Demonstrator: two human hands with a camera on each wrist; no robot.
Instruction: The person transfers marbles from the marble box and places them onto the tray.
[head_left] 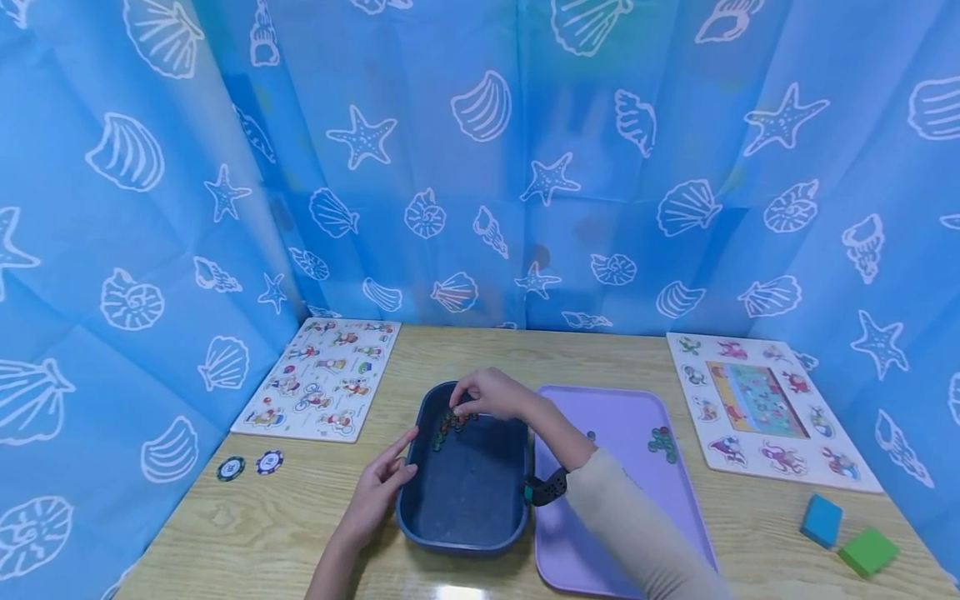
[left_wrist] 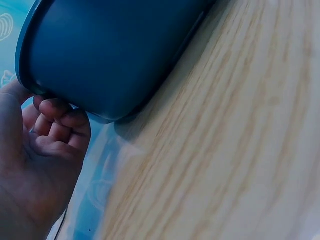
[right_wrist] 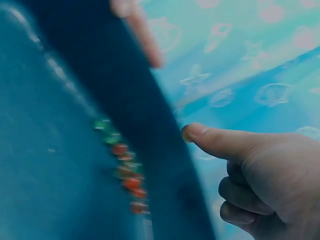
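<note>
A dark blue plastic basin stands on the wooden table, tilted in the right wrist view. My left hand holds its left rim; in the left wrist view that hand's fingers curl at the rim. Green and orange-red glass marbles lie in a line along the basin's left inner edge. My right hand is over the basin's far left corner, fingertips down at the marbles. In the right wrist view its thumb stretches out and other fingers curl; I cannot tell whether it pinches a marble.
Right of the basin lies a purple tray with several green marbles on it, the right forearm crossing over. Picture puzzle boards lie at both back corners. Two poker chips are at left; blue and green blocks at right.
</note>
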